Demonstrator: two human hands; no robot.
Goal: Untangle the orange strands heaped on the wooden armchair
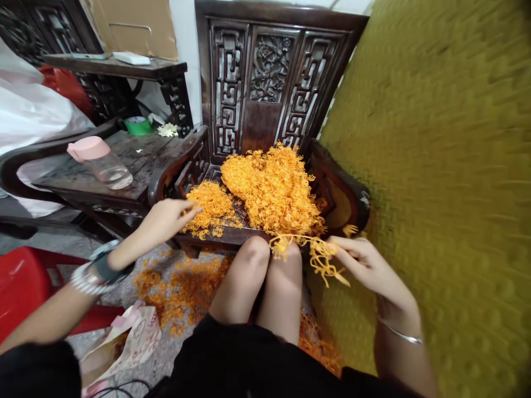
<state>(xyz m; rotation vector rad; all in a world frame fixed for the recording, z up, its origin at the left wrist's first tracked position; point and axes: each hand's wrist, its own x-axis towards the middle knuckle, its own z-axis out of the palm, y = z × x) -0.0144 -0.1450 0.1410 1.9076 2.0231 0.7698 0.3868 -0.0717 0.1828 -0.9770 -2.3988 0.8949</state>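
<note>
A carved wooden chair (265, 83) held orange strands (274, 188). The right hand (365, 262) pinched a tangle (317, 254); the left hand (166, 218) lay open.

A carved dark wooden chair seat (215, 236) holds a large heap of orange strands (274, 188), possibly dried fungus; scattered clumps (182, 293) lie on the grey floor (166, 354).

Orange strands (271, 190), dark fretwork chair (269, 72), mustard dimpled fabric (427, 166)
</note>
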